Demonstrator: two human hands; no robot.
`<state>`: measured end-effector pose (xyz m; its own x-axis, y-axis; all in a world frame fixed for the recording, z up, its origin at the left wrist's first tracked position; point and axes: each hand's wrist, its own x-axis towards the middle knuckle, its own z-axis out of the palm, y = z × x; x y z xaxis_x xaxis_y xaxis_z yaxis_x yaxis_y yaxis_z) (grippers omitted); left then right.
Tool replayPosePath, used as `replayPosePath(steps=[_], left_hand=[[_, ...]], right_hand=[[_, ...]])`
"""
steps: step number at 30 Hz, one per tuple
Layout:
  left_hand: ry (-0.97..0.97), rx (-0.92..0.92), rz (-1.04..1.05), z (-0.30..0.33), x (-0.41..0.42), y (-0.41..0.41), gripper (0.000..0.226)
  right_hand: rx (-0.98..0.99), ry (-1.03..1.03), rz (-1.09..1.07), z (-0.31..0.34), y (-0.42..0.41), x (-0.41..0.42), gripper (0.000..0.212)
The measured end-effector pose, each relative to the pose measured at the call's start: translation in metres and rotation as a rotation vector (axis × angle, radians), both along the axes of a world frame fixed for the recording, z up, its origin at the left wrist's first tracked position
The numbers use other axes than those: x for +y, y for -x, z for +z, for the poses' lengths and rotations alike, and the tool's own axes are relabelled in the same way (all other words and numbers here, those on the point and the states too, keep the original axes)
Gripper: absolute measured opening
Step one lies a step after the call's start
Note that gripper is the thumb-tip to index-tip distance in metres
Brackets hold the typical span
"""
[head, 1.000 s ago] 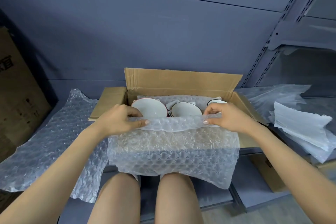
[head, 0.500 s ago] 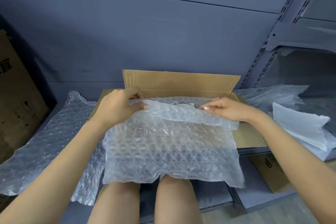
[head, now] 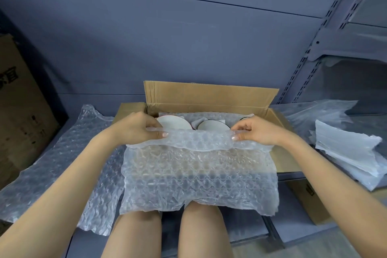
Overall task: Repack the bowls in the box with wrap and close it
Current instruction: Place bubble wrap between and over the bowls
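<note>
A grey shelf [head: 345, 111] carries everything. On it, at the centre, stands the open cardboard box [head: 209, 96] with its back flap upright at 12 o'clock and its side flaps spread out. A sheet of bubble wrap [head: 199, 178] hangs over the front wall of the box, down toward 6 o'clock, and covers the person's knees. A second bubble wrap sheet [head: 52, 163] lies flat at 9 o'clock of the box. At 3 o'clock lies a pile of thin plastic sheets [head: 351, 153]. A brown carton [head: 18, 111] stands at the far 9 o'clock edge.

The left hand [head: 134, 128] and the right hand [head: 257, 130] each pinch the upper edge of the hanging wrap, fingers curled on it, just above the front wall. Between the hands, inside the box, the white bowls [head: 173, 123] lie on more wrap; a third bowl is mostly hidden.
</note>
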<state>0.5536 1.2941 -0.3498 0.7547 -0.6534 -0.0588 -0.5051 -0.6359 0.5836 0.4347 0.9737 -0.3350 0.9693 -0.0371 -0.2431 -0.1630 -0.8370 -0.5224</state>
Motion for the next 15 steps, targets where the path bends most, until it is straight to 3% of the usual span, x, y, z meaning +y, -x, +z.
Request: replayPosePath(steps=[4, 10, 14, 15], left_hand=[[0.015, 0.006, -0.003, -0.001, -0.003, -0.006, 0.026], [0.074, -0.080, 0.057, 0.006, -0.009, -0.005, 0.027], [0.032, 0.026, -0.010, 0.005, -0.003, -0.010, 0.096], [0.028, 0.037, -0.014, 0.004, -0.002, -0.011, 0.100]], right_hand=[[-0.099, -0.024, -0.059, 0.004, -0.003, -0.002, 0.024], [-0.126, 0.080, -0.061, 0.012, -0.004, 0.001, 0.037], [-0.141, 0.125, -0.064, 0.012, 0.001, 0.000, 0.033], [-0.146, 0.117, -0.071, 0.012, 0.002, -0.001, 0.031]])
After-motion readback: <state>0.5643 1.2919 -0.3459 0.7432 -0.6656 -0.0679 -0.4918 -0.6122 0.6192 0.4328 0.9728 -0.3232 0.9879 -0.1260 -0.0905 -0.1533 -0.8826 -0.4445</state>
